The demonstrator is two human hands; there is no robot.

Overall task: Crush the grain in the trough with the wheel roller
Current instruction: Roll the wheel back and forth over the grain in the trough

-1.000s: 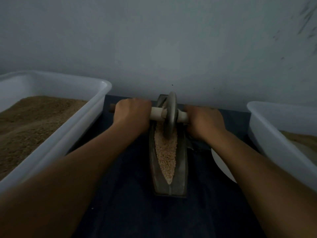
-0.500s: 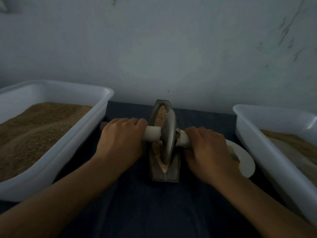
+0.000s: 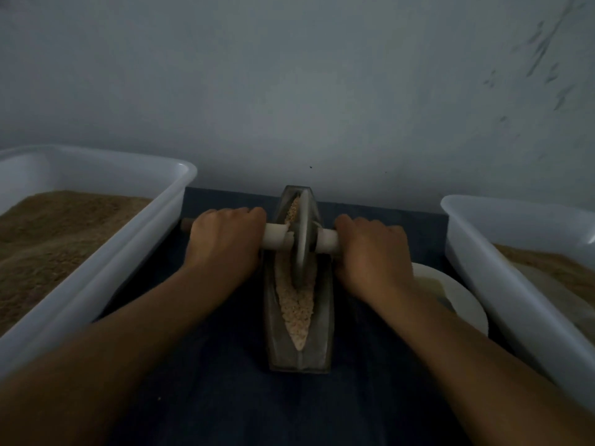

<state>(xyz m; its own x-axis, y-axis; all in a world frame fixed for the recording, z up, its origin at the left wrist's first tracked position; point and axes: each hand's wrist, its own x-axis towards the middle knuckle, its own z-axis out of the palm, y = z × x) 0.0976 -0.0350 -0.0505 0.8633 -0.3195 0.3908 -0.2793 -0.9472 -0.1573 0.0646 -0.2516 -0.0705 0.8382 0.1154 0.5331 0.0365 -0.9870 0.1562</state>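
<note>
At the centre of the frame a narrow metal trough lies lengthwise on the dark-covered table, holding pale grain along its groove. The wheel roller stands upright in the trough's upper half, its disc sunk in the grain. The left hand has its fingers wrapped around the white axle left of the disc; the right hand grips the axle on the other side (fingers curled over it). A left white tub of brown meal fills the left edge, a right white tub sits at the right edge, and a white plate lies partly under the right forearm.
</note>
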